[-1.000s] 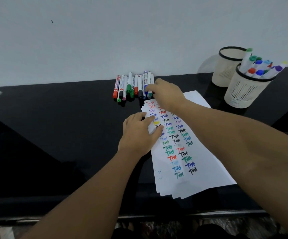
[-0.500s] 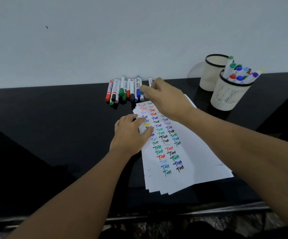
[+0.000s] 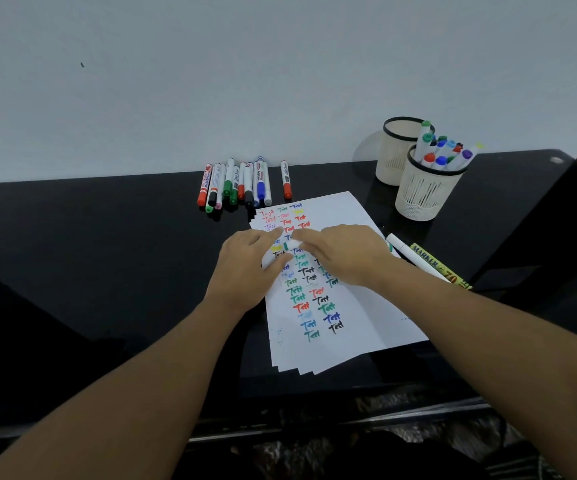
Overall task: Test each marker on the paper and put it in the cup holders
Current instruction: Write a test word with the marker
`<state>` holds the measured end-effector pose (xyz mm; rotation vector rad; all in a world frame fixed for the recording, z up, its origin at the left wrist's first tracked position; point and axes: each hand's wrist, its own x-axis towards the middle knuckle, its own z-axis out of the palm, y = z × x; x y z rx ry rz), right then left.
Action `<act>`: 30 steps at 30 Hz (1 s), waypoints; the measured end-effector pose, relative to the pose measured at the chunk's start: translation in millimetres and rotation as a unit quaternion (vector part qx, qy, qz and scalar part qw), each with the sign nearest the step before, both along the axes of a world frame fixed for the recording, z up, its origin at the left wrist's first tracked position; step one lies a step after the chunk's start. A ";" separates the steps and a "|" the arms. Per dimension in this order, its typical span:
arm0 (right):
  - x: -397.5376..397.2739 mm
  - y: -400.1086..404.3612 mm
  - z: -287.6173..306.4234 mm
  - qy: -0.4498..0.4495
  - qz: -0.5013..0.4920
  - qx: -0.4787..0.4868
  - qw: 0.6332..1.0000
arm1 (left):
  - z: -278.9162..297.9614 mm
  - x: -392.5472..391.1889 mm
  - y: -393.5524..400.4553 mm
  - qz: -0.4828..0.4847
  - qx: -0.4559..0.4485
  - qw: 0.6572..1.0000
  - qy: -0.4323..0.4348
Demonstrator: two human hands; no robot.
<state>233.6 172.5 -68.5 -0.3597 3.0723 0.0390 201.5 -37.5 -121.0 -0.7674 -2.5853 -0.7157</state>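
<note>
**Both hands meet on one marker above the test sheet**

From the head camera, looking down at the black table (image 3: 107,271): the two hands have come together over the upper part of the paper (image 3: 359,327), which is already filled with columns of coloured "Test" scribbles. Between them is a short white marker (image 3: 292,245) with a green band. It lies roughly crosswise, its long axis running left to right from one hand to the other. The left hand (image 3: 249,268) has its thumb and fingers curled round the marker's left end; the right hand (image 3: 346,252) covers the other end with bent fingers. Only a small piece of the barrel shows between them, so I cannot tell which end carries the cap. It looks to me like the cap is about to be pulled off, which would mean drawing the hands apart along that axis.

Neither hand is nearer; both are on it. The marker hovers just above the sheet, about level with the yellow scribble.

Away from the hands, a row of untested markers (image 3: 238,185) lies against the wall, well beyond the paper. To the right stand the two cup holders: the front cup holder (image 3: 422,195) bristling with markers, the rear cup holder (image 3: 392,157) apparently without any. A white pen (image 3: 415,259) and a yellow marker box (image 3: 443,268) lie just beside the paper's right edge.
</note>
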 end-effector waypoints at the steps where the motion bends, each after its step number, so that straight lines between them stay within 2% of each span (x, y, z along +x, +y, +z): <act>1: 1.7 -0.8 0.5 -0.001 0.005 0.006 1.000 | -1.0 -0.6 0.0 -0.008 -0.001 1.000 0.014; 8: 2.6 -8.1 -2.2 0.004 0.010 -0.031 0.999 | -2.2 -2.7 -3.0 -0.029 -0.014 0.999 0.029; 10: 5.7 -7.9 -1.7 0.013 -0.031 -0.092 0.995 | 1.2 -1.8 -2.7 -0.009 -0.013 1.000 0.003; 13: 9.8 -1.9 1.1 0.017 -0.109 -0.230 0.967 | 2.4 -1.3 -2.2 0.014 -0.024 0.999 -0.035; 16: 16.6 0.7 8.2 0.024 -0.148 -0.292 0.945 | 3.1 -0.8 -2.0 0.015 -0.018 0.998 -0.051; 17: 19.1 0.8 9.0 0.027 -0.175 -0.349 0.920 | 2.5 -1.1 -1.8 0.006 -0.021 0.998 -0.053; 18: 22.4 -0.3 10.1 0.023 -0.207 -0.426 0.880 | 1.3 -1.9 -1.7 -0.005 -0.034 0.998 -0.054; 20: 29.5 -0.3 8.9 -0.003 -0.254 -0.572 0.780 | 0.1 -4.3 -1.0 -0.026 -0.088 0.993 -0.068; 21: 34.0 1.3 7.2 -0.016 -0.256 -0.619 0.742 | 0.3 -5.1 -0.4 -0.030 -0.115 0.990 -0.081; 22: 39.5 3.5 4.4 -0.026 -0.246 -0.644 0.724 | 0.6 -5.3 0.3 -0.032 -0.135 0.986 -0.091; 23: 45.5 5.8 0.9 -0.028 -0.232 -0.646 0.727 | 0.7 -5.4 0.8 -0.033 -0.151 0.983 -0.096; 26: 65.8 9.8 -8.7 -0.001 -0.214 -0.596 0.774 | 2.9 -3.7 1.1 -0.033 -0.173 0.980 -0.090; 30: 84.7 7.9 -20.8 0.072 -0.202 -0.593 0.776 | 3.8 -4.3 1.2 -0.034 -0.203 0.972 -0.109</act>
